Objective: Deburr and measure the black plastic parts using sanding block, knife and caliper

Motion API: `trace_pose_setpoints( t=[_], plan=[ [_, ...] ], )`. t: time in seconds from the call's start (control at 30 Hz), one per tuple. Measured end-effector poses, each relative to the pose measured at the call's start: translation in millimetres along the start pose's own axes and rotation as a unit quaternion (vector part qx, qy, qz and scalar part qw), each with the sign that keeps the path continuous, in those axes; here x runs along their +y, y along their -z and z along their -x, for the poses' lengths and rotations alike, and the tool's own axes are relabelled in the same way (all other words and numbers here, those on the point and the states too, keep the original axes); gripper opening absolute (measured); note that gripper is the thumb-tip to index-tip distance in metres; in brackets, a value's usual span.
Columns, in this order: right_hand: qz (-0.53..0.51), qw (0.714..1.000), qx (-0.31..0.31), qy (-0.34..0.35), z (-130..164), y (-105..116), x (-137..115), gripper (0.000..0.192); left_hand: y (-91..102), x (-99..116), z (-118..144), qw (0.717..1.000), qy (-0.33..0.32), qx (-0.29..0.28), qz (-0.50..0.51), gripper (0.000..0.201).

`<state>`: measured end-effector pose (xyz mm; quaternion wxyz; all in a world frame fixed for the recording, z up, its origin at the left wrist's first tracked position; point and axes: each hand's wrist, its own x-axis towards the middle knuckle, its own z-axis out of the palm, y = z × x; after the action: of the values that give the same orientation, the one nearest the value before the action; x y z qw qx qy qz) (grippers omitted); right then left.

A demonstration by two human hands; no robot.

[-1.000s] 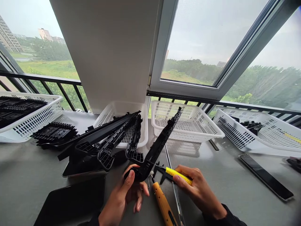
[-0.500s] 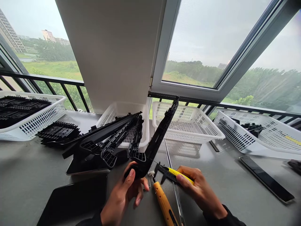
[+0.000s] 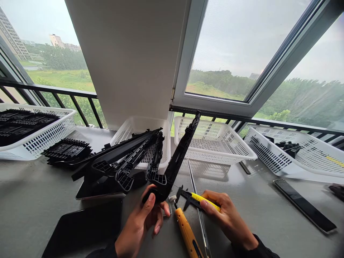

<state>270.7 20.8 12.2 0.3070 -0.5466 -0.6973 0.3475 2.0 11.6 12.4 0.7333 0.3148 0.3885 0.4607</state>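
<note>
white perforated plastic basket [image 3: 40, 138] of ribbed black parts at far left; left hand [image 3: 142, 224], fingers clamped on the base of a long black moulded plastic strip [image 3: 177, 157], props it upright over the grey table [image 3: 27, 200]; right hand [image 3: 228, 218] pinches a yellow-and-black caliper [image 3: 196, 199], its tips beside the strip's base; orange-handled tool [image 3: 186, 234] lies between the hands.

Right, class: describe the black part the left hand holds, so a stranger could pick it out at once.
Start at the grey table under the window. The left hand grips the long black plastic strip by its lower end, beside the caliper in the right hand. Alone among the black strips, it rises clear of the white baskets.
</note>
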Motion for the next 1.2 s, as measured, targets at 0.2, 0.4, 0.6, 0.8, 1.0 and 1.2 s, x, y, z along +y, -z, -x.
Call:
trace_pose_setpoints(
  t=[0.2,0.4,0.6,0.8,1.0,1.2],
  plan=[
    [0.019,1.000,-0.003,0.006,0.5,-1.0,-2.9,0.061,2.5,-3.8,0.6,1.000,-0.005,0.003,0.005,0.066],
    [0.025,1.000,0.004,0.002,0.2,-4.1,-5.4,0.063,7.9,-11.3,-3.1,1.000,-0.019,-0.010,-0.004,0.055],
    [0.012,1.000,-0.006,-0.011,0.9,-3.1,-4.6,0.062,8.3,-11.3,-0.2,0.997,-0.010,-0.057,-0.059,0.057],
    [-0.005,0.999,-0.041,-0.029,-1.4,-3.6,-8.8,0.060,10.9,-15.0,-3.2,0.995,-0.023,-0.028,-0.093,0.054],
    [-0.004,0.998,-0.045,-0.035,-1.6,-2.4,-9.8,0.061,9.5,-16.0,-3.5,0.995,-0.027,-0.022,-0.093,0.059],
    [-0.014,0.999,-0.042,-0.021,-0.4,-3.0,-8.2,0.061,3.5,-5.0,-1.2,0.995,-0.008,-0.026,-0.095,0.066]
  ],
)
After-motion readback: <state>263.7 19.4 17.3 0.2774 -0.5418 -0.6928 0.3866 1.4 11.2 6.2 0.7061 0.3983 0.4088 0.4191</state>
